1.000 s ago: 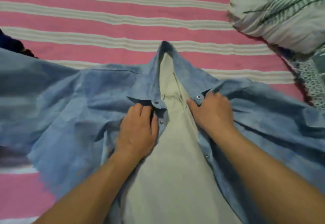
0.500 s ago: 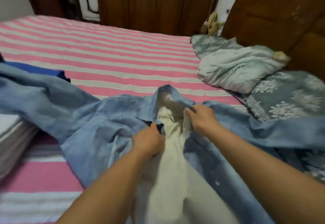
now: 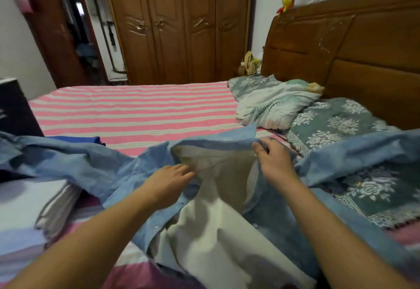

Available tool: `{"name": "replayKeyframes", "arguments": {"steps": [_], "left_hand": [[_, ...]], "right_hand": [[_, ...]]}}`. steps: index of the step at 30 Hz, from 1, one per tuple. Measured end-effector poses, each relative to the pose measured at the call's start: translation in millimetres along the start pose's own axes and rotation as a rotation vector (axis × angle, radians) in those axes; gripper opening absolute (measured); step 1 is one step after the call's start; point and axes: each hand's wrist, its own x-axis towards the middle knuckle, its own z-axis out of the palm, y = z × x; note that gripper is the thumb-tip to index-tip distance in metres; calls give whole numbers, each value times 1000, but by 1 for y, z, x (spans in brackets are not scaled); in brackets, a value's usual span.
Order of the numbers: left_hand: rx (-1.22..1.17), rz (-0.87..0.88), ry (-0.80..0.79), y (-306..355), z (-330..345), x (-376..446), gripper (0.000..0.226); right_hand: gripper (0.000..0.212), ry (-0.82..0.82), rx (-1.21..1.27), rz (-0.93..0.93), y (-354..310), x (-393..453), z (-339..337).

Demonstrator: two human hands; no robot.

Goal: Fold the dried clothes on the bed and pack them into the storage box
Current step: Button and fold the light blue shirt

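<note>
A blue denim shirt with a cream lining lies open across the pink-striped bed, its sleeves spread left and right. My right hand pinches the collar edge on the right and lifts it. My left hand rests on the left front panel beside the snap buttons, fingers extended toward the lining. A stack of folded clothes sits at the left under the shirt's sleeve. A dark box stands at the far left edge.
A crumpled white leaf-print pillow and a grey floral blanket lie at the right by the wooden headboard. A folded blue garment lies behind the shirt. A wooden wardrobe stands beyond the bed.
The view has tilted up from the shirt to the room. My right hand has lifted the collar up and to the right, spreading the neck open; my left hand has stayed low on the left panel.
</note>
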Motion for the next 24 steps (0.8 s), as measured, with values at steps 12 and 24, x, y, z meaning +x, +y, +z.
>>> {"name": "replayKeyframes", "arguments": {"steps": [12, 24], "left_hand": [[69, 171, -134, -61, 56, 64, 53], [151, 301, -198, -76, 95, 86, 52]], "right_hand": [[31, 121, 269, 431, 76, 27, 56], [35, 99, 222, 471, 67, 38, 77]]}}
